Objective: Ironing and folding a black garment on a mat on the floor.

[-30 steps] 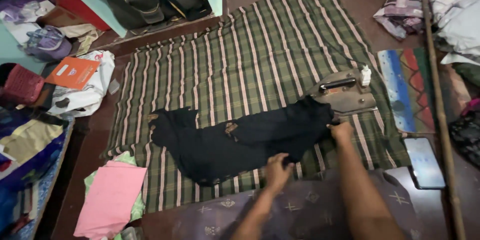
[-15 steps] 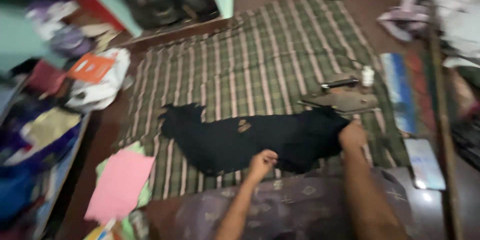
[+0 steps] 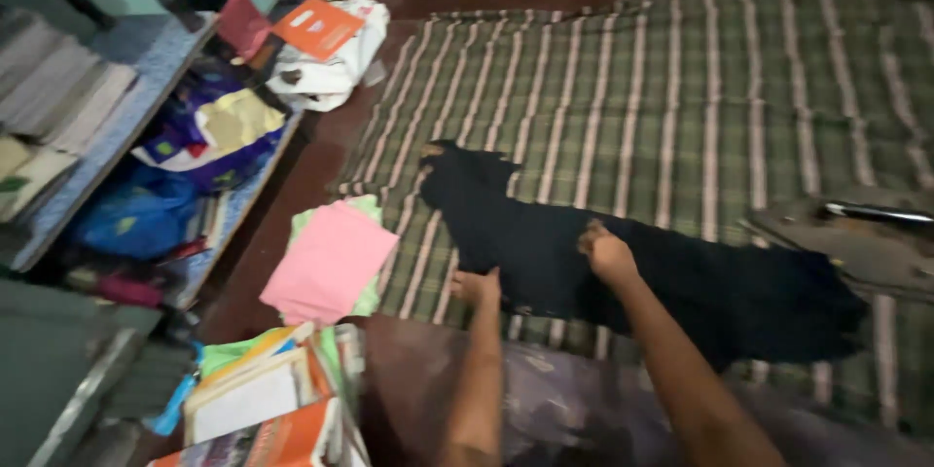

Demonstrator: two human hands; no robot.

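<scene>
**Two hands smoothing a dark garment on the striped mat**

Two bare hands are down on a black garment [image 3: 623, 272] that lies spread across a green striped mat [image 3: 681, 88] on the floor. The left hand [image 3: 477, 287] sits at the near edge of the cloth, fingers curled over the hem as if pinching it, though blur keeps me from telling how firmly. The right hand [image 3: 608, 253] presses on top of the fabric near its middle, fingers bent and knuckles up; whether it has gathered cloth I cannot tell. To my eye this is the laying-out stage: the cloth is being flattened and squared. The next move calls for an even pull along the near edge, without dragging the bunched far end. A flat iron [image 3: 856, 233] rests just beside the garment on the right. Pink folded cloth [image 3: 326, 263] lies off the mat's left edge, near stacked books [image 3: 263, 399].
</scene>
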